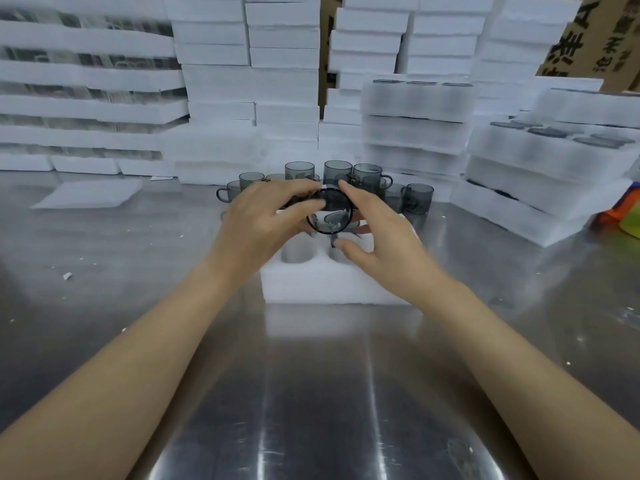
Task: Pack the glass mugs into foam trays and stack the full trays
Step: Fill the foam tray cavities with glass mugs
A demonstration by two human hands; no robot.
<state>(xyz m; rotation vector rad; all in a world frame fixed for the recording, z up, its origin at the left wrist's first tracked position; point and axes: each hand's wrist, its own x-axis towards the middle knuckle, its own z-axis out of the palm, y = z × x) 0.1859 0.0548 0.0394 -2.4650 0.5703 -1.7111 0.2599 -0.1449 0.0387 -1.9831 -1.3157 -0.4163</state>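
White foam trays (86,77), dark glass showing between the layers, rise in stacks at the far left of a steel table (311,393), with one loose foam sheet (90,194) lying flat below them. At centre, the person's left hand (266,220) grips a smoky grey glass mug (329,211), thumb laid across its rim. The mug is tipped so that its mouth faces the camera, and it is held just above an open foam tray (311,285) whose two near sockets stand unfilled. The right hand (377,233) curls round the mug's other side, forefinger on the upper rim and thumb lifted clear beneath. Behind the hands a cluster of loose mugs (367,176) stands upright on the table. To the right, two stacks of filled trays (415,126) lean at an angle, with cardboard boxes (588,36) behind them. A blurred orange and green object (623,216) sits at the right edge.
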